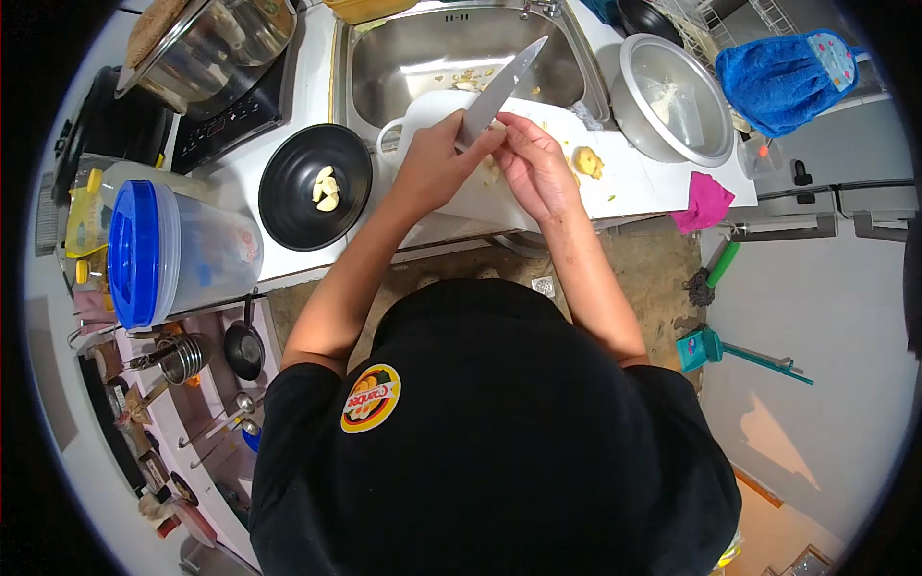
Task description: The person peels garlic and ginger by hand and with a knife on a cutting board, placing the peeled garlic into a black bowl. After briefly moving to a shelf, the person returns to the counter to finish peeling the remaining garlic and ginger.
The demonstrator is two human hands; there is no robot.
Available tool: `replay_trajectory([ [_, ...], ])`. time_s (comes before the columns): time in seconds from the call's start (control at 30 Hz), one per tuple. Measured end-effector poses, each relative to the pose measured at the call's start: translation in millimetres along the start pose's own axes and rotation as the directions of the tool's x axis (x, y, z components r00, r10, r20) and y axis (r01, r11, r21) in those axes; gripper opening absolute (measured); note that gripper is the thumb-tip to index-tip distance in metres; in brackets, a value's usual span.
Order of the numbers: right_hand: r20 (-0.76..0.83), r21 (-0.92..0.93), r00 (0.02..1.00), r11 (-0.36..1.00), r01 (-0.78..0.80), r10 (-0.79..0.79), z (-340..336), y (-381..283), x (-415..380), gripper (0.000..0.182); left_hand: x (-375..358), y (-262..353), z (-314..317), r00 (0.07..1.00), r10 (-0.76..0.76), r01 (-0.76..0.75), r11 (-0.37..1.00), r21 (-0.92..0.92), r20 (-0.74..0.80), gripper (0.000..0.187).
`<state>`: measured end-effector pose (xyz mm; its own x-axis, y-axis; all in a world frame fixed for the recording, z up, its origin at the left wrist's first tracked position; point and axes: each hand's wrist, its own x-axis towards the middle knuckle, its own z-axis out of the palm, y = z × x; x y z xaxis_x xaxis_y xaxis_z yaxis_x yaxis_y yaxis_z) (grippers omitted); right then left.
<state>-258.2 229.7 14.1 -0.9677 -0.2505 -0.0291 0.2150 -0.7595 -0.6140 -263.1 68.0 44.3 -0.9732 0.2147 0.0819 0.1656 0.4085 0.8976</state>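
My left hand (437, 163) is closed on a kitchen knife (504, 89), whose broad blade points up and to the right over the sink's front edge. My right hand (538, 168) pinches a small garlic clove (496, 132) against the blade near my left thumb; fingers partly hide the clove. Beneath both hands lies a white cutting board (434, 108) with peelings on it. Several peeled garlic cloves (327, 189) rest in a black bowl (280, 206) to the left. A knobbly piece of ginger (588, 163) sits to the right of my right hand.
Behind the board is a steel sink (384, 72) with scraps in it. A metal basin (629, 110) stands right, beside a magenta cloth (704, 202) and a hanging blue towel (783, 82). On the left are a blue-lidded plastic container (216, 245) and a pot (226, 53) on a cooktop.
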Motion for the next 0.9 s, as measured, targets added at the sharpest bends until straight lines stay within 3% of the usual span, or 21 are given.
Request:
replay_trajectory([
  [0.6, 0.009, -0.091, 0.995, 0.991, 0.099, -0.099, 9, 9, -2, 0.019, -1, -5, 6, 0.998, 0.061, -0.062, 0.997, -0.035, -0.024, 0.047],
  [0.73, -0.119, -0.289, 0.96, 0.934, 0.21, -0.253, 23, 14, -5, 0.016, -2, -7, 9, 0.999, -0.016, 0.014, 0.999, -0.042, -0.046, 0.05],
  [0.9, -0.143, -0.749, 0.799, 0.591, 0.298, -0.584, 31, 18, 4, 0.01, -4, -18, 14, 0.985, -0.113, 0.104, 0.992, -0.07, -0.132, 0.058],
])
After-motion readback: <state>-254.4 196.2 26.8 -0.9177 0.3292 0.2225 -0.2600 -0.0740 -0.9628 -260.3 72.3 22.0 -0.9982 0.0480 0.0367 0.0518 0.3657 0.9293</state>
